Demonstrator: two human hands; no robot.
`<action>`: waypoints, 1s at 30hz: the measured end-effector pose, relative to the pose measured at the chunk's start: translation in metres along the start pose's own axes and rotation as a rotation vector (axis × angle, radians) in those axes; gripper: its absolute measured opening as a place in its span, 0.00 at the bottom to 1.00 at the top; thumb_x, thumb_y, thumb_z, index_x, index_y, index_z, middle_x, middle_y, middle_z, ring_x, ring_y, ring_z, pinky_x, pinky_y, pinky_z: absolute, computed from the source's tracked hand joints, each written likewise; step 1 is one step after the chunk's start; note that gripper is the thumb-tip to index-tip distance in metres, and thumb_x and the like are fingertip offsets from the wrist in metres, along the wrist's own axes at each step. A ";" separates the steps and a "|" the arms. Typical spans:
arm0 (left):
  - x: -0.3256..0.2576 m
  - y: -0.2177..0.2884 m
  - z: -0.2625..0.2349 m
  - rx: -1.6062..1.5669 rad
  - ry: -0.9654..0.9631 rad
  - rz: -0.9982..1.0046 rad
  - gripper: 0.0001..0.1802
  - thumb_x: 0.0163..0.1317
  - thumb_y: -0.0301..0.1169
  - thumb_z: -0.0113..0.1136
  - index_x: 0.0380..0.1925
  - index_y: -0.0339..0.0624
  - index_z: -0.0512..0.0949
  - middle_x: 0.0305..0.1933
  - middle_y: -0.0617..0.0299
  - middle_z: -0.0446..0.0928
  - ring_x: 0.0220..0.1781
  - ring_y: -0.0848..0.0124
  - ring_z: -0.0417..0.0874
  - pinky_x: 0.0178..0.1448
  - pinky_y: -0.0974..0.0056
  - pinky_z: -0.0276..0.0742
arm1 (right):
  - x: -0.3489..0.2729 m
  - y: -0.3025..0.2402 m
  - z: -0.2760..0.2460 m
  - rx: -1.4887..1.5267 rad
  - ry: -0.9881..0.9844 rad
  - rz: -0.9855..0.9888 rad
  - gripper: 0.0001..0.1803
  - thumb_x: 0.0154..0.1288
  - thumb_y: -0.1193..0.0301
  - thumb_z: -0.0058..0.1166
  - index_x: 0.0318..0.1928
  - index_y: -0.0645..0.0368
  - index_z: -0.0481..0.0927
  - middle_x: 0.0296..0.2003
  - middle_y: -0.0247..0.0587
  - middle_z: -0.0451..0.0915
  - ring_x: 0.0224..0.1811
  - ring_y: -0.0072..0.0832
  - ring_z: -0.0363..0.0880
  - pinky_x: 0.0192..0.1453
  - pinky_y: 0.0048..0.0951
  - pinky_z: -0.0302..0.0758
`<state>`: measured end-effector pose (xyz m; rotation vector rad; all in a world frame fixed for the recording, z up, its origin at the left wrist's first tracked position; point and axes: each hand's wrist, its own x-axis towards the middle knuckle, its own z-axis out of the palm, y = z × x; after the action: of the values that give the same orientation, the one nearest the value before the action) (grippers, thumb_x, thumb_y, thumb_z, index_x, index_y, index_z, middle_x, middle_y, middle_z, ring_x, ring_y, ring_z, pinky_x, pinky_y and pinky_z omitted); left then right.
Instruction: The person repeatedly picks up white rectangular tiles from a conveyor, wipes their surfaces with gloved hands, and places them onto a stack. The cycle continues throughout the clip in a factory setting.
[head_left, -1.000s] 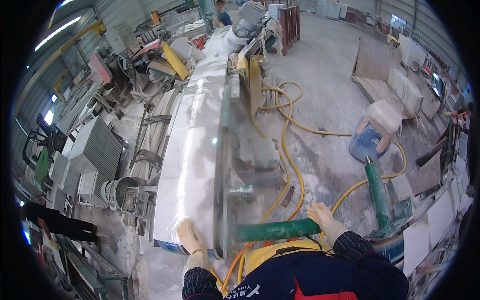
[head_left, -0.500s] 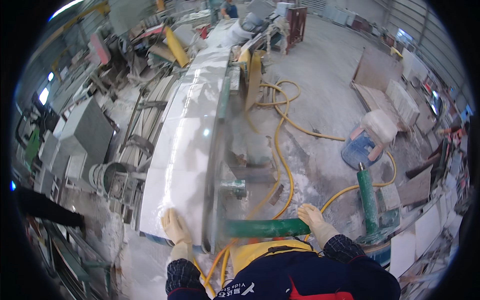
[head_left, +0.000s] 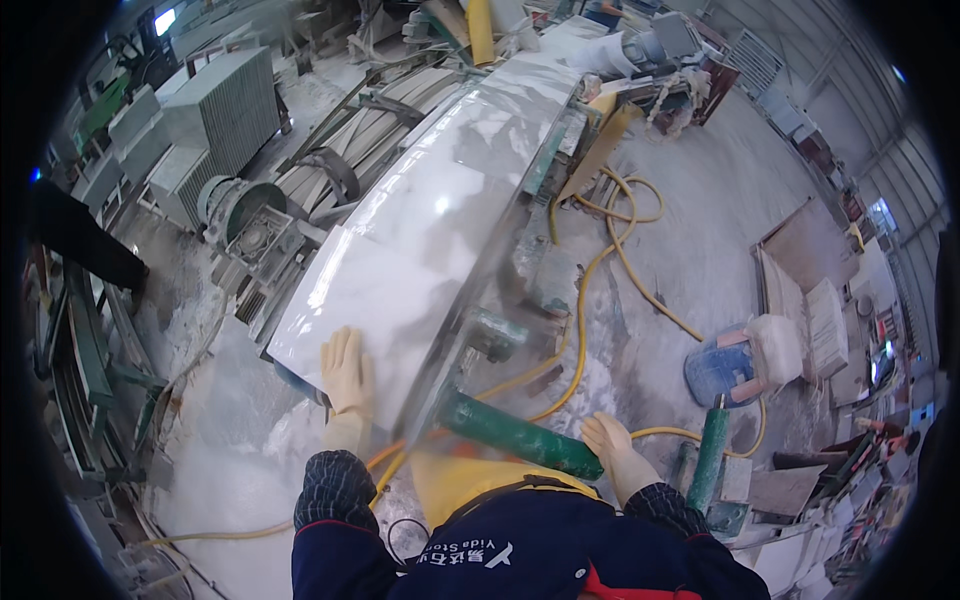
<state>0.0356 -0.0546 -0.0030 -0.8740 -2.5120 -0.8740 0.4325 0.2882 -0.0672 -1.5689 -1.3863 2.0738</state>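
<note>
A long glossy white slab with grey patches (head_left: 400,250) stretches away from me, slanting to the far right. My left hand (head_left: 346,385), in a cream rubber glove, lies flat on its near end with the fingers stretched out. At the outer end of a green roller (head_left: 520,435), beside the slab's near right edge, is my right hand (head_left: 615,458), also gloved. Its fingers are out and slightly bent, with nothing visible in them. Whether that hand presses on the roller, I cannot tell. A yellow apron (head_left: 450,480) shows at my waist.
On the floor to the right lie a yellow hose (head_left: 583,330), a blue drum (head_left: 718,370) and an upright green post (head_left: 709,455). Left of the slab stand a motor (head_left: 255,235) and stacked grey slabs (head_left: 225,110). A dark beam (head_left: 85,240) juts in at far left.
My view has turned, so the slab now slants to the right. My left hand remains on its near end. The right hand's fingers are closer together, still at the roller's end.
</note>
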 end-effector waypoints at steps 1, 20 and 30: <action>-0.001 0.000 0.000 -0.014 0.014 -0.001 0.23 0.65 0.31 0.55 0.60 0.36 0.75 0.65 0.42 0.74 0.70 0.43 0.70 0.76 0.40 0.58 | 0.003 -0.013 0.015 -0.146 -0.038 -0.012 0.24 0.73 0.63 0.56 0.65 0.58 0.71 0.63 0.55 0.75 0.62 0.47 0.77 0.64 0.46 0.75; -0.013 -0.004 -0.010 -0.146 0.120 -0.070 0.21 0.65 0.29 0.55 0.58 0.36 0.78 0.63 0.43 0.77 0.69 0.45 0.73 0.78 0.43 0.58 | 0.035 -0.154 0.331 0.235 -0.519 0.061 0.23 0.68 0.62 0.63 0.59 0.52 0.74 0.50 0.37 0.79 0.47 0.31 0.79 0.52 0.37 0.77; -0.043 -0.014 0.016 -0.053 0.466 -0.443 0.24 0.67 0.33 0.57 0.61 0.31 0.74 0.62 0.38 0.76 0.66 0.41 0.73 0.75 0.43 0.62 | -0.018 -0.159 0.349 -0.096 -0.649 -0.041 0.20 0.70 0.69 0.62 0.59 0.61 0.77 0.56 0.43 0.81 0.55 0.36 0.83 0.59 0.45 0.80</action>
<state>0.0573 -0.0721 -0.0424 -0.0884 -2.2918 -1.1271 0.0919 0.1702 0.0650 -0.8982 -1.7016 2.6541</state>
